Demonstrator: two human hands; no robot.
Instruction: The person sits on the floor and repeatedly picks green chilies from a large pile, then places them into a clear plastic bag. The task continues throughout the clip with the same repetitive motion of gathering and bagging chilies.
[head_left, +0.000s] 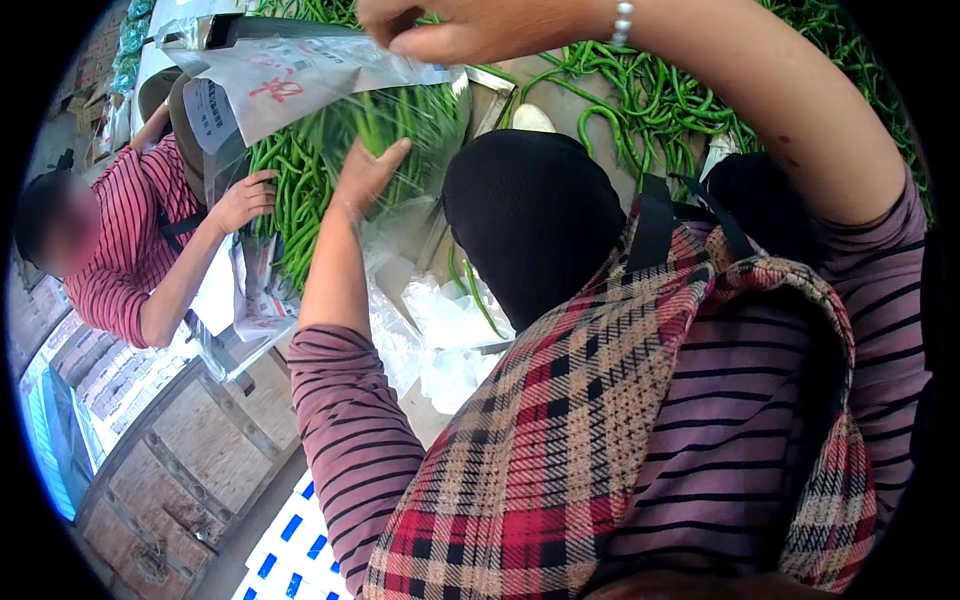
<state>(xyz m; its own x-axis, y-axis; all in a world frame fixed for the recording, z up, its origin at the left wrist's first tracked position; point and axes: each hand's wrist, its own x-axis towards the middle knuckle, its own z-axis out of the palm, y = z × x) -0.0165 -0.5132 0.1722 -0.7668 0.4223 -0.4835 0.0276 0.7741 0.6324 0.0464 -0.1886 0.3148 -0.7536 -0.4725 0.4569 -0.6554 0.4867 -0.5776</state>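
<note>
Long green peppers (300, 202) fill a box lined with clear plastic film (442, 150) and printed white paper (255, 90). My left hand (371, 172) is at the right part of this box, its fingers around a bunch of the peppers, with film over and beside them. Above the box's far edge is my right hand (420, 34), fingers curled and partly cut off by the top of the picture; whether it pinches the film cannot be told. A co-worker's hand (247, 201) rests on the peppers at the left side of the box.
Loose green peppers (637, 97) lie heaped beyond my knees. Crumpled clear plastic (450, 322) with a few peppers lies right of my left forearm. The co-worker (127, 225), in a striped top, sits at the left. White panels with blue marks (292, 529) stand at the bottom.
</note>
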